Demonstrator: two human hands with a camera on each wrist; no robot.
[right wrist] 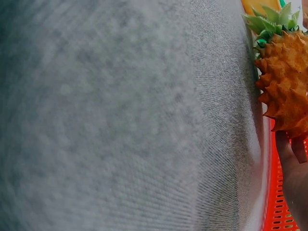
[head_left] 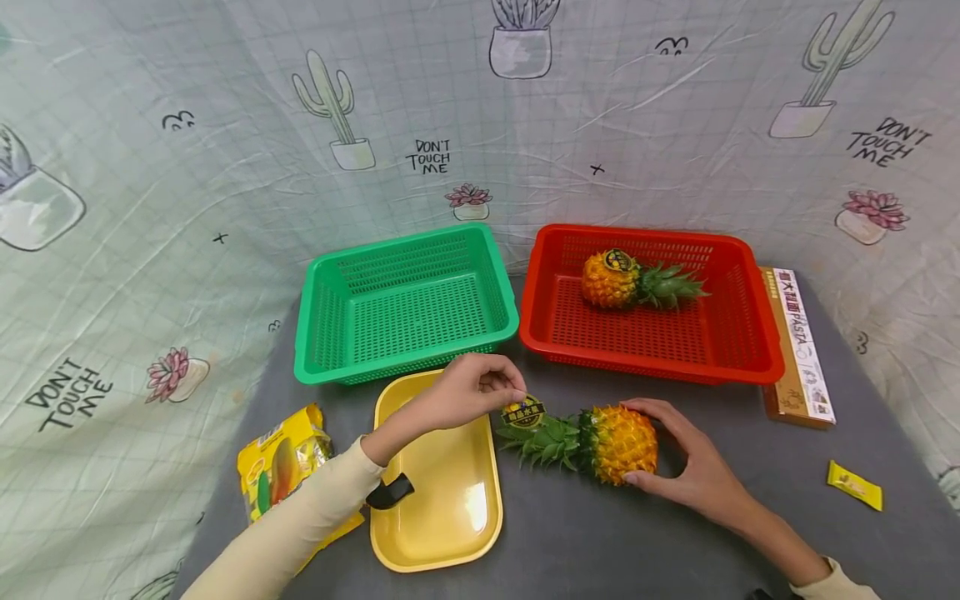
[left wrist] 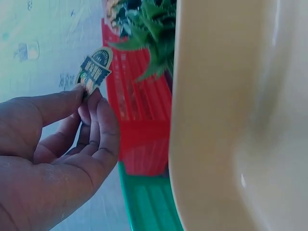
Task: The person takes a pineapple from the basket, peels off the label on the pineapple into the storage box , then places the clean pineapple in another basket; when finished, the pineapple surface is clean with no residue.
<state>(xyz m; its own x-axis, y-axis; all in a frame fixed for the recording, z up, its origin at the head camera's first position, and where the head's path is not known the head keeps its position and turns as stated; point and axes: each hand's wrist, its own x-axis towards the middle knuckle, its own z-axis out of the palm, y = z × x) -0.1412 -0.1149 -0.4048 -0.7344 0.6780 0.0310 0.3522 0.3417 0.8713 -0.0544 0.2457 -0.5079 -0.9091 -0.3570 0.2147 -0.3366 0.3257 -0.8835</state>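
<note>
1. left hand (head_left: 468, 390) pinches a small round black-and-gold printed label (left wrist: 96, 70) between thumb and fingertips, its other fingers loosely bent; a black device (head_left: 390, 493) sits at that wrist, by a cream sleeve (head_left: 300, 525).
2. right hand (head_left: 693, 468) curves round the base of an orange, spiky-skinned pineapple with a green leafy crown (head_left: 626, 443), thumb on the near side and fingers on the far side, gripping it.
3. this pineapple lies on its side on a dark grey tabletop (head_left: 600, 550), crown toward the left hand, just right of a pale yellow, shiny rectangular tray (head_left: 442, 546); the label is at the crown's tip, and whether it touches the leaves i cannot tell.
4. behind the tray stands a green perforated plastic basket (head_left: 416, 325); beside it, a red perforated plastic basket (head_left: 637, 337) holds a second orange pineapple with a black-and-gold label (head_left: 609, 287), lying on its side, crown to the right.
5. right of the red basket is a brown-and-white pasta box (head_left: 802, 350), with a small yellow wrapped packet (head_left: 855, 485) nearer the person.
6. left of the tray lies a yellow bag printed with a mango (head_left: 281, 462), partly covered by the left arm.
</note>
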